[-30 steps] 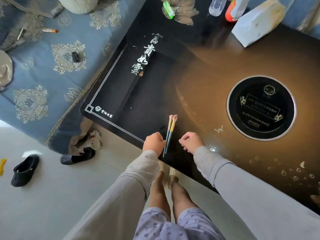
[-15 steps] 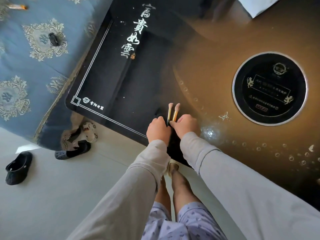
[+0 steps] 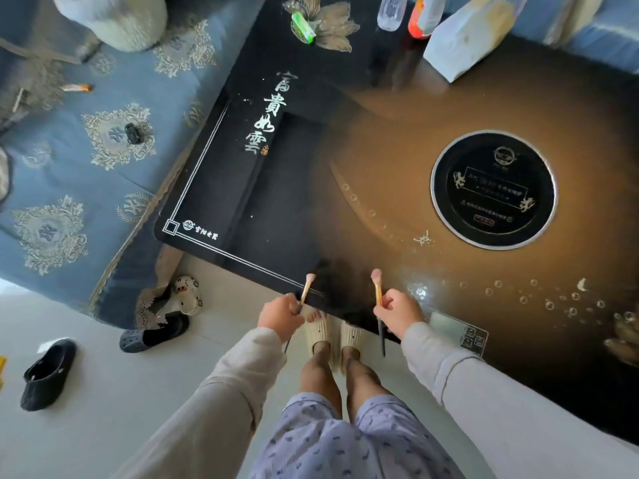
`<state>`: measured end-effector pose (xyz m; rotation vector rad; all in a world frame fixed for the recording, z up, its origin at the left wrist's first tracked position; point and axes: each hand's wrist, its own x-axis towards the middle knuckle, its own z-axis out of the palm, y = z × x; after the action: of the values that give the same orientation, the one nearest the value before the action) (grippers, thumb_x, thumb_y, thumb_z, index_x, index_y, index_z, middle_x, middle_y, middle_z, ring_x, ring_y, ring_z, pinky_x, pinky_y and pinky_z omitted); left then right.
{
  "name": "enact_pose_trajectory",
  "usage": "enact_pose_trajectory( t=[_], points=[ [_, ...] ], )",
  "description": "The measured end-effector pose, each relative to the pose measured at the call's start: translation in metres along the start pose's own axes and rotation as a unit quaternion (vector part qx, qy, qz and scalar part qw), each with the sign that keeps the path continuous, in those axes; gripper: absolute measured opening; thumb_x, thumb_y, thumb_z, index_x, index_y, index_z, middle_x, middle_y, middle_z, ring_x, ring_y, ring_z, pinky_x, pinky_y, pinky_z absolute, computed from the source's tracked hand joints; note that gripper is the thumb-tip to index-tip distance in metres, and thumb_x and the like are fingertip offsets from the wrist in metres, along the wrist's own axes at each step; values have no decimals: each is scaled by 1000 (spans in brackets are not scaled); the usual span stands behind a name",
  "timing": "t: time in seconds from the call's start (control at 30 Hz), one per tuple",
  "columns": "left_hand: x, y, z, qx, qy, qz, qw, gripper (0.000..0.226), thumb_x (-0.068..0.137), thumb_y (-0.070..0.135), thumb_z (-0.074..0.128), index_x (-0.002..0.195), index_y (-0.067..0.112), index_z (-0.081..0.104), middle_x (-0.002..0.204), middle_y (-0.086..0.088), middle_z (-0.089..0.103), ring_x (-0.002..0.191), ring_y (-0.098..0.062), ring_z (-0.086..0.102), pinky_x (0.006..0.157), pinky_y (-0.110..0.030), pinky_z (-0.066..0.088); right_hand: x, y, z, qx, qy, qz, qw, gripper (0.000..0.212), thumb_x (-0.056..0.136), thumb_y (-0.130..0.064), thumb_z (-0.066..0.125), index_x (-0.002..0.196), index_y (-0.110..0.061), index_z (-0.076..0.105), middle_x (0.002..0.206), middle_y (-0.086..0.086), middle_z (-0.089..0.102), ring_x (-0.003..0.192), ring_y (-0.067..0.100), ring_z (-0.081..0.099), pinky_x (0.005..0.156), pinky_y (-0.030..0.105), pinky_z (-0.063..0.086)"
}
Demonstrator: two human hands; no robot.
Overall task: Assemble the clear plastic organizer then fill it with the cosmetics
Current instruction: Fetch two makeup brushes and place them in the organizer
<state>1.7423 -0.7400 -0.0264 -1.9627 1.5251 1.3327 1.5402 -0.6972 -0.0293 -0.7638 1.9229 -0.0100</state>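
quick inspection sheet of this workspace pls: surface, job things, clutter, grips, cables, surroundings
surface: glossy dark table with a round inset plate
job's things: left brush and right brush, each in a hand at the near edge, bristles pointing away; no organizer seen
clutter: green tube, clear bottle, red bottle and white pack at the far edge
grips: left hand holds the left brush; right hand holds the right brush
cables: nothing seen
surroundings: blue sofa on the left; black shoe on the pale floor
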Motion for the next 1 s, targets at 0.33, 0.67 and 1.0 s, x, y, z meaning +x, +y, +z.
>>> enact_pose_trajectory(
  t=[0.33,0.67,1.0],
  points=[
    [-63,-64,7,-10,-4,-37,999,19,82,0,51,75,17,54,89,-14,66,73,-25,60,70,-30,56,-62,77,-26,27,57,40,997,31,82,-11,60,58,-22,44,81,12,60,75,22,52,68,27,41],
    [-39,-55,-10,157,-30,35,986,22,77,4,55,68,24,56,76,-8,61,71,-23,54,70,-24,47,-124,122,3,197,158,149,956,10,84,-12,61,88,-3,62,96,17,68,77,26,55,79,37,52],
    [-26,24,-3,367,-66,197,907,15,79,6,56,79,17,67,105,-11,70,102,-28,63,82,-25,46,-214,177,120,371,169,301,862,6,83,-8,61,89,-9,59,97,18,66,89,30,60,92,43,50]
  ],
)
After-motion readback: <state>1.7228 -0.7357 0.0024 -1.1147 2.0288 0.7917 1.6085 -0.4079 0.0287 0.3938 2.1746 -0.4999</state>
